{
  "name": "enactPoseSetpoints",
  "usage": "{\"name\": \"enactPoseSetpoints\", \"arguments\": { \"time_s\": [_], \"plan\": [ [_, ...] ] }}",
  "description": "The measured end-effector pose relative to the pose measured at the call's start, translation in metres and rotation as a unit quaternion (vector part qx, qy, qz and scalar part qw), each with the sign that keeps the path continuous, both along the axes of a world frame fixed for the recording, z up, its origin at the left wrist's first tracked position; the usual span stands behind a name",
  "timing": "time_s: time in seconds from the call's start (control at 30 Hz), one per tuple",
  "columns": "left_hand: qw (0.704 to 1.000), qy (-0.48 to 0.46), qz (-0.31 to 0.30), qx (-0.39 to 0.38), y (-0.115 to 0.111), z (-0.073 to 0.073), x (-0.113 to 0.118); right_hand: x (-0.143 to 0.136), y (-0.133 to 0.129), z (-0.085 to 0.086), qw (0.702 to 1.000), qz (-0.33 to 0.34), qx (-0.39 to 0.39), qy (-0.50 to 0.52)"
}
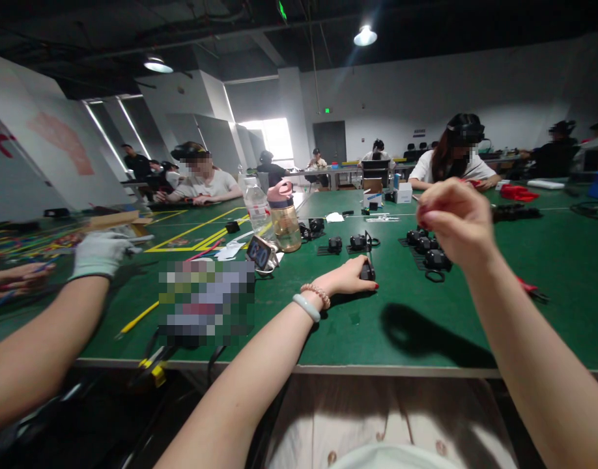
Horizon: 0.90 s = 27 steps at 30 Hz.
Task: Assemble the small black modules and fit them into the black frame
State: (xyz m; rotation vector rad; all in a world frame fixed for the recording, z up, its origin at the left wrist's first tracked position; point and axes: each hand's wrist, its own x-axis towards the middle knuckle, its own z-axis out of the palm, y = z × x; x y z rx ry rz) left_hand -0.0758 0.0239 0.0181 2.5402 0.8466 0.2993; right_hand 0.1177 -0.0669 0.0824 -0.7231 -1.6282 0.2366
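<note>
On the green table (338,339), my left hand (346,276) is closed around a small black device (367,270), mostly covered by the fingers. A bead bracelet and a pale bangle are on that wrist. My right hand (458,218) is raised above the table, thumb and fingers pinched together; whether something small is between them I cannot make out. Several similar black devices with dark mesh-like strips lie about: a group (426,251) below my right hand, one (358,241) just beyond my left hand, and another (334,245) farther left.
A water bottle (256,205), an amber drink bottle (285,225) and a small digital clock (260,254) stand left of centre. A blurred-out bag-like object (208,303) lies nearer. Red-handled pliers (532,288) are at right. A co-worker's gloved hand (98,254) works at left; people sit opposite.
</note>
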Motion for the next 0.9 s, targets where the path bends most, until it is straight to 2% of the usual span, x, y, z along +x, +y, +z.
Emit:
{"name": "enactPoseSetpoints", "arguments": {
  "time_s": [0.13, 0.2, 0.27, 0.37, 0.53, 0.9],
  "plan": [
    [1.000, -0.003, -0.007, 0.004, 0.001, -0.001, 0.000, -0.012, 0.039, -0.043, 0.984, -0.029, -0.152, -0.086],
    [1.000, -0.008, -0.009, 0.010, 0.004, -0.003, 0.001, -0.015, 0.051, -0.062, 0.967, -0.014, -0.208, -0.145],
    [1.000, -0.015, -0.015, 0.014, 0.006, -0.006, 0.002, -0.016, 0.053, -0.073, 0.956, 0.023, -0.236, -0.173],
    [0.999, -0.026, -0.029, 0.013, 0.009, -0.008, 0.003, -0.017, 0.048, -0.077, 0.944, 0.043, -0.251, -0.210],
    [1.000, -0.021, -0.019, 0.010, 0.008, -0.008, 0.004, -0.017, 0.045, -0.079, 0.947, -0.001, -0.229, -0.226],
    [0.999, -0.015, -0.030, 0.022, 0.012, -0.010, 0.004, -0.016, 0.049, -0.086, 0.946, -0.025, -0.204, -0.252]
  ]
}}
